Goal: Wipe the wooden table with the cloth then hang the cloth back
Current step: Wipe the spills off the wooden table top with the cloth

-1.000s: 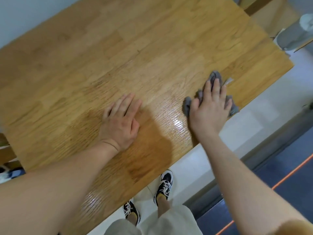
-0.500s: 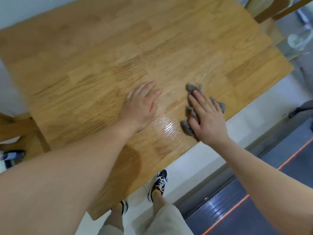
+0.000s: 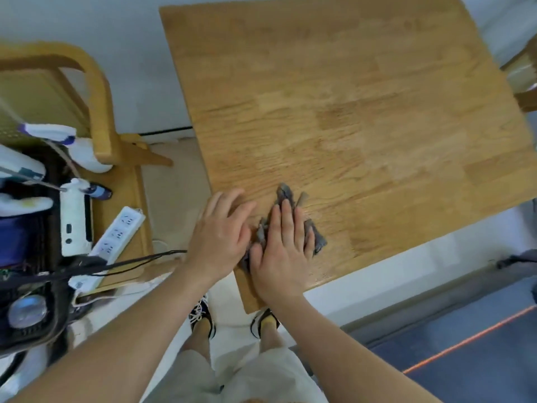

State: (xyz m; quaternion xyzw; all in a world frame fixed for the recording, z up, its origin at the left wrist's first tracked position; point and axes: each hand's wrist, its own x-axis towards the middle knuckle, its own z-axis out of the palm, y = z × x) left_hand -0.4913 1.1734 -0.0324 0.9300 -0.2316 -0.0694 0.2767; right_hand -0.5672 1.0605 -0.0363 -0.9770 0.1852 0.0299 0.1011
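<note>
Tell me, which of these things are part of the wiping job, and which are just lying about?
In the job: wooden table, grey cloth, right hand pressing it flat, left hand flat beside it.
Lying about: white power strip, wooden chair, black cable.

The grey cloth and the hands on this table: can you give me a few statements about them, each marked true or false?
1. The right hand presses flat on the grey cloth. True.
2. The grey cloth lies at the far end of the wooden table. False: it lies by the near left corner.
3. The left hand grips the grey cloth. False: it rests open on the wooden table, beside the cloth.
4. A white power strip lies to the left of the wooden table. True.
</note>
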